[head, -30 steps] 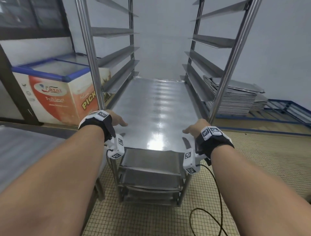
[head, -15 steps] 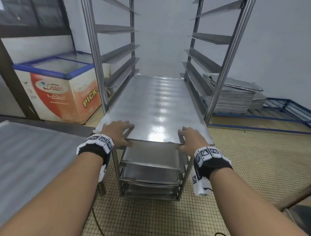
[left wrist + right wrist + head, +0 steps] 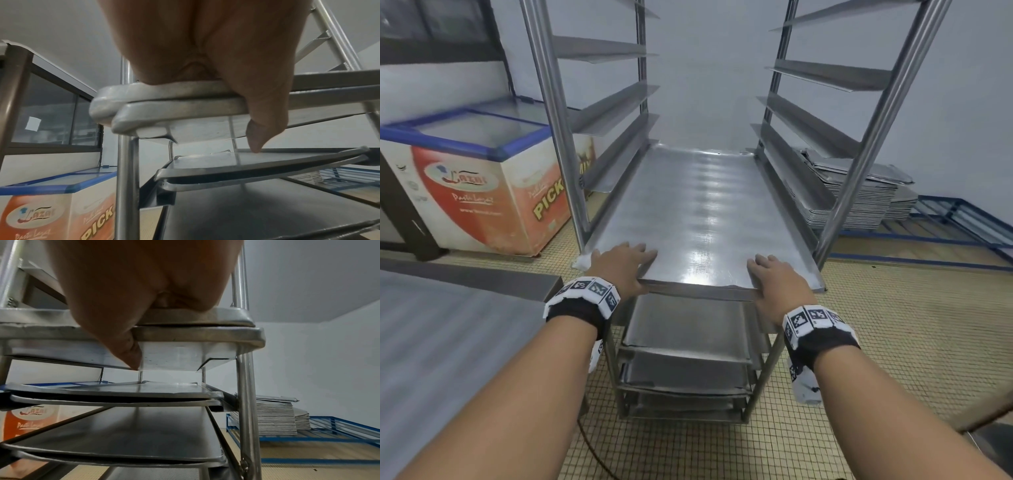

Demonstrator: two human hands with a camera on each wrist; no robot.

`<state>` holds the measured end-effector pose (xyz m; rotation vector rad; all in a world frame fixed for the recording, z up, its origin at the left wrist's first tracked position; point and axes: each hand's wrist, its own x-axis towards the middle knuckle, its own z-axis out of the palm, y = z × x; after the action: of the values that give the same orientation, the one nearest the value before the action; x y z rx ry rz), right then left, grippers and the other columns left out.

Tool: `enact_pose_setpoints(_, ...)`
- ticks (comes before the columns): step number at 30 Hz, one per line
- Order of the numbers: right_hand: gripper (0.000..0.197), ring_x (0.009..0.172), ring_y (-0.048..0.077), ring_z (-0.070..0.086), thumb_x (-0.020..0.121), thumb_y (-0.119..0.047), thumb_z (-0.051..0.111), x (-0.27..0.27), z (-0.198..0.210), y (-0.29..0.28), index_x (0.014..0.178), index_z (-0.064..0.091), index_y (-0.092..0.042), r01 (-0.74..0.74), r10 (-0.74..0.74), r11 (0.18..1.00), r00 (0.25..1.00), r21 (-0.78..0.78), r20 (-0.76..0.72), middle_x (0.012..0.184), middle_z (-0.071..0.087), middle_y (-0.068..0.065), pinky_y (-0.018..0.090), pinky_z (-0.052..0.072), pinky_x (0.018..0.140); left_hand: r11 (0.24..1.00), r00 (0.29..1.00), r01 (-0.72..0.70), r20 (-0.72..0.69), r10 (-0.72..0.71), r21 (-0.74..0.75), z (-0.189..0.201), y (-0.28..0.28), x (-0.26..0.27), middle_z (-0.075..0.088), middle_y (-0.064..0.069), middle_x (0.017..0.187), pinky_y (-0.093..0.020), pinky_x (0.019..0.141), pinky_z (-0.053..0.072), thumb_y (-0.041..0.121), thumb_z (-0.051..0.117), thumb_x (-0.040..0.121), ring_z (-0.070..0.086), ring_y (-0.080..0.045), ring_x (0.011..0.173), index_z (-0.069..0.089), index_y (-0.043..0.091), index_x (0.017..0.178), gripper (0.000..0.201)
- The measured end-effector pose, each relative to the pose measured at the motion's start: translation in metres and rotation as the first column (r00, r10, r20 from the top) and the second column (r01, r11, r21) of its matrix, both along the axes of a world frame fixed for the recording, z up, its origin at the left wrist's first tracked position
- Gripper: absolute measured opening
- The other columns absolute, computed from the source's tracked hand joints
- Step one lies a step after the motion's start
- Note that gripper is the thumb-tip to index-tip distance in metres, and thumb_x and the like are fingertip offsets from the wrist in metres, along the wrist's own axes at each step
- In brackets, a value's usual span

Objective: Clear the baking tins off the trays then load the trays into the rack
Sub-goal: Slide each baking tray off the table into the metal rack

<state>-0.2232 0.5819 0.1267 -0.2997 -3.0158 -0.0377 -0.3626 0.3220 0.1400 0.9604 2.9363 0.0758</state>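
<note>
Tray (image 3: 698, 212) in rack (image 3: 554, 137): left hand (image 3: 619, 265), right hand (image 3: 779, 281) flat on near edge, fingers straight, thumbs down.

Tray (image 3: 698, 212) in rack (image 3: 554, 120); freezer (image 3: 482, 178) left, tray stack (image 3: 859, 198) right

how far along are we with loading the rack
Done: lower trays sit in the rack, and the top tray carries no tins. In hand: left hand and right hand press its near edge, almost seated. Left: upper runners are free; a tray stack sits behind, maybe next.
</note>
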Motion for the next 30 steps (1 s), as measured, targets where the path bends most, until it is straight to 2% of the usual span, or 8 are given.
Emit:
enact_pose_setpoints(6,0.051,0.102,0.028,0.049,0.078,-0.013,0.059,-0.038,0.001,0.021,0.127,0.047,-0.02,0.026,-0.026,1.0,1.0,-0.014,0.001,0.121,0.05,-0.001,0.03,0.04,0.071,1.0,0.999,0.024,-0.021,-0.024,0.008,-0.003,0.018,-0.042,0.048,0.01,0.134,-0.064,0.103,0.035,0.034,0.069,0.08,0.044,-0.022,0.127,0.043,0.038,0.133,0.06)
enact_pose_setpoints(8,0.049,0.104,0.027,0.049,0.078,-0.014,0.06,-0.049,0.002,0.026,0.125,0.048,-0.019,0.022,-0.022,1.0,1.0,-0.012,-0.002,0.121,0.051,-0.001,0.03,0.04,0.072,0.999,0.999,0.034,-0.032,-0.034,0.005,-0.002,0.024,-0.054,0.049,0.01,0.131,-0.065,0.102,0.035,0.035,0.068,0.079,0.045,-0.023,0.126,0.043,0.038,0.129,0.056)
enact_pose_setpoints(11,0.038,0.11,0.025,0.049,0.081,-0.015,0.06,-0.063,0.003,0.033,0.118,0.053,-0.017,0.004,-0.004,1.0,0.999,-0.003,-0.036,0.122,0.055,-0.001,0.031,0.04,0.076,1.0,0.999,0.021,-0.025,-0.021,-0.011,-0.001,0.033,-0.069,0.046,0.007,0.142,-0.065,0.107,0.03,0.034,0.069,0.082,0.041,-0.025,0.134,0.041,0.036,0.137,0.062)
enact_pose_setpoints(14,0.033,0.111,0.024,0.05,0.08,-0.014,0.063,-0.077,0.004,0.04,0.111,0.054,-0.016,0.001,-0.001,1.0,0.999,-0.006,-0.037,0.117,0.056,-0.001,0.03,0.039,0.078,0.999,0.999,0.026,-0.022,-0.026,-0.038,0.002,0.041,-0.083,0.044,0.006,0.145,-0.065,0.107,0.031,0.036,0.071,0.083,0.04,-0.026,0.135,0.04,0.035,0.139,0.064)
enact_pose_setpoints(19,0.024,0.1,0.021,0.05,0.076,-0.014,0.063,-0.097,0.001,0.051,0.096,0.051,-0.019,0.0,-0.001,1.0,0.999,-0.013,-0.053,0.102,0.053,-0.005,0.028,0.033,0.073,0.998,0.999,0.027,-0.025,-0.028,-0.056,0.002,0.051,-0.102,0.044,0.005,0.145,-0.064,0.105,0.031,0.035,0.069,0.083,0.041,-0.026,0.135,0.038,0.035,0.14,0.065)
enact_pose_setpoints(22,0.022,0.097,0.021,0.05,0.077,-0.014,0.063,-0.104,0.002,0.053,0.095,0.052,-0.019,0.0,-0.001,1.0,0.997,-0.015,-0.082,0.1,0.054,-0.005,0.028,0.031,0.072,0.998,0.999,0.022,-0.028,-0.024,-0.057,0.001,0.055,-0.111,0.044,0.005,0.144,-0.064,0.104,0.031,0.034,0.068,0.082,0.04,-0.026,0.135,0.039,0.035,0.139,0.063)
enact_pose_setpoints(26,0.023,0.095,0.022,0.051,0.076,-0.014,0.064,-0.111,0.002,0.055,0.095,0.051,-0.018,0.004,-0.003,1.0,0.995,0.015,-0.096,0.1,0.055,-0.003,0.028,0.029,0.071,0.998,0.999,0.036,-0.027,-0.037,-0.061,-0.001,0.06,-0.124,0.048,0.008,0.135,-0.064,0.1,0.036,0.035,0.069,0.081,0.043,-0.025,0.13,0.04,0.036,0.132,0.058)
enact_pose_setpoints(30,0.024,0.097,0.023,0.051,0.076,-0.015,0.063,-0.118,0.005,0.057,0.097,0.052,-0.017,-0.001,0.002,1.0,0.996,0.011,-0.091,0.101,0.055,-0.002,0.028,0.029,0.072,0.996,0.999,0.025,-0.036,-0.028,-0.08,0.0,0.065,-0.132,0.043,0.006,0.144,-0.064,0.104,0.034,0.036,0.069,0.084,0.039,-0.025,0.135,0.038,0.034,0.139,0.064)
